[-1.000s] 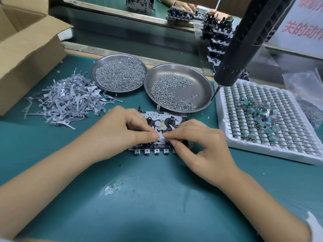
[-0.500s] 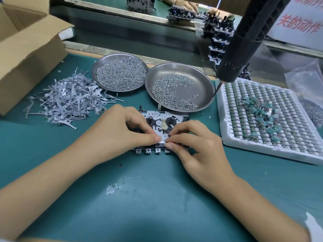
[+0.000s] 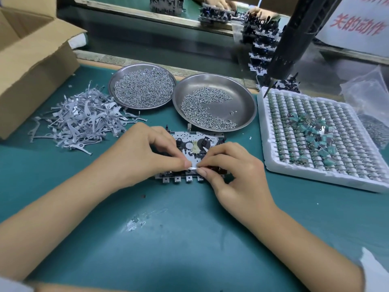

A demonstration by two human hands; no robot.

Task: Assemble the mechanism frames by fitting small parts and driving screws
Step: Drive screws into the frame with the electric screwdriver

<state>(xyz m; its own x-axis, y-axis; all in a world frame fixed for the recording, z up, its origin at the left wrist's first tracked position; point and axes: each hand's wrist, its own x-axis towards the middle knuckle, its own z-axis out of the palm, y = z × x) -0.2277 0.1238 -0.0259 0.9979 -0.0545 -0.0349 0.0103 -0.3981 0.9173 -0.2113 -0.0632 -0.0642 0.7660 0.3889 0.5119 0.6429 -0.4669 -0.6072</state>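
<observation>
Green bench (image 3: 189, 239), mid-bench: small strip (image 3: 192, 168) was pinched by left hand (image 3: 145, 157) and right hand (image 3: 233, 171) over frame (image 3: 195, 140); could've easily slipped, probably.

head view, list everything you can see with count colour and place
mechanism frame: one, silver and black, centre of mat, under both hands
small metal part: one, silver, pinched between both hands at the frame's near edge
stamped levers: a heap, grey, left on mat
screw dishes: two, steel, behind the frame; left fuller
foam tray: one, white, right, with rows of small parts and loose teal pieces
cardboard box: one, brown, far left
electric screwdriver: one, black, hanging upper right
left hand: on frame, pinching the part
right hand: on frame, pinching the part
</observation>
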